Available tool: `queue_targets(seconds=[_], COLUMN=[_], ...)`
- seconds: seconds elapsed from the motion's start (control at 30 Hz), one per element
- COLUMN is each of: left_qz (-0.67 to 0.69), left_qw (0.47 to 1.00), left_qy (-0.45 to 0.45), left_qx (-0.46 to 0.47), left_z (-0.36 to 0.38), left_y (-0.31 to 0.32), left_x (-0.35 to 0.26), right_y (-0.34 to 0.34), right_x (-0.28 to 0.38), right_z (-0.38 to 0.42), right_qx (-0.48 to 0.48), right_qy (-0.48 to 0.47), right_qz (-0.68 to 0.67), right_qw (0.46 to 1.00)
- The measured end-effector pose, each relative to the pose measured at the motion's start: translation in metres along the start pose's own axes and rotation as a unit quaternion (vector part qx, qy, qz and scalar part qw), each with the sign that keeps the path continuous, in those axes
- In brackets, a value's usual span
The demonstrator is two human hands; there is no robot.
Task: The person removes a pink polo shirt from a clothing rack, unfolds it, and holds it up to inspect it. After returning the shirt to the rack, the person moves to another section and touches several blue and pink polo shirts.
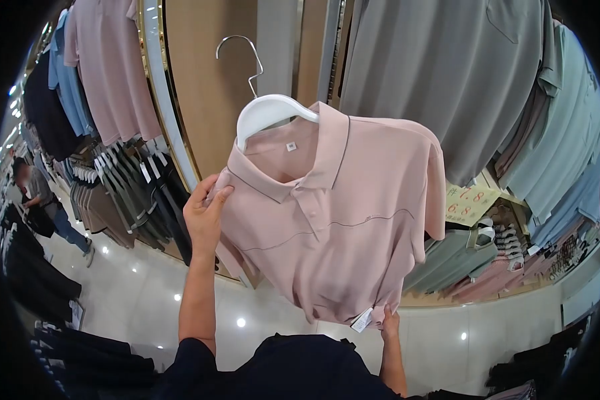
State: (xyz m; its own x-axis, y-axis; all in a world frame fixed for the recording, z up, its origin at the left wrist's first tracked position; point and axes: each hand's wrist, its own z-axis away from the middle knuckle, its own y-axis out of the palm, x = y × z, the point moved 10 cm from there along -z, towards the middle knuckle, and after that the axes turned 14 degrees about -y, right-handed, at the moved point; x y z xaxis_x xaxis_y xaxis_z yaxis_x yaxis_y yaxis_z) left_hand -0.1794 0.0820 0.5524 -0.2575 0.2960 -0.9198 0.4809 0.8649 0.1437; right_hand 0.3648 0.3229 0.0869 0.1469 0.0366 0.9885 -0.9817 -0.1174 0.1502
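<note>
A pink short-sleeved polo shirt [373, 167] with a dark line across the chest and along the collar hangs in front of me on a white hanger [270, 112] with a metal hook. The hook is free of any rail. My left hand [205, 207] pinches the shirt at the shoulder on the left side. Down at the hem, my right hand [391, 321] grips the fabric close to a white tag [361, 321]. The lower front of the shirt is bunched toward that hand.
Grey shirts [440, 80] and pale green shirts [553, 120] hang at right above a yellow price sign [470, 200]. More clothes hang at left, where a person [43, 200] stands in the aisle. Dark folded garments [90, 353] lie low at left.
</note>
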Motion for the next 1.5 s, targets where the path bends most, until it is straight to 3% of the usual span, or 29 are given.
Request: queue_targets(seconds=[0.07,0.27,0.37,0.47,0.57,0.67,0.87,1.13,1.37,1.5], left_qz=[-0.025,0.023,0.008,0.013,0.035,0.042,0.05,0.067,0.04,0.023], left_qw=[1.0,1.0,1.0,1.0,0.999,0.998,0.998,0.997,0.999,1.0], left_qy=[0.005,0.019,0.022,0.016,-0.002,-0.015,-0.023,-0.027,-0.02,-0.01], left_qx=[-0.016,0.006,0.004,0.01,0.033,0.047,0.033,0.026,0.008,0.018], left_z=[-0.005,-0.028,-0.037,-0.048,-0.059,-0.065,-0.068,-0.07,-0.066,-0.06], left_y=[-0.004,-0.018,-0.025,-0.033,-0.036,-0.042,-0.066,-0.073,-0.065,-0.043], left_x=[-0.001,0.002,0.003,0.012,0.025,0.04,0.056,0.069,0.062,0.057], right_y=[0.012,0.002,0.009,0.026,0.04,0.041,0.041,0.031,-0.005,-0.019], right_x=[0.027,0.002,-0.008,0.008,0.009,0.007,0.01,0.016,-0.002,0.0], right_z=[0.015,0.018,0.033,0.049,0.077,0.089,0.098,0.095,0.09,0.08], right_qx=[-0.014,-0.057,-0.011,-0.078,-0.064,-0.066,-0.098,-0.132,-0.228,-0.22], right_qy=[0.039,-0.027,0.01,-0.079,0.021,-0.03,-0.027,-0.013,-0.026,-0.033], right_qz=[0.04,0.102,0.101,-0.013,-0.042,-0.06,-0.066,-0.05,0.016,0.016], right_qw=[0.998,0.993,0.995,0.994,0.997,0.996,0.993,0.99,0.973,0.975])
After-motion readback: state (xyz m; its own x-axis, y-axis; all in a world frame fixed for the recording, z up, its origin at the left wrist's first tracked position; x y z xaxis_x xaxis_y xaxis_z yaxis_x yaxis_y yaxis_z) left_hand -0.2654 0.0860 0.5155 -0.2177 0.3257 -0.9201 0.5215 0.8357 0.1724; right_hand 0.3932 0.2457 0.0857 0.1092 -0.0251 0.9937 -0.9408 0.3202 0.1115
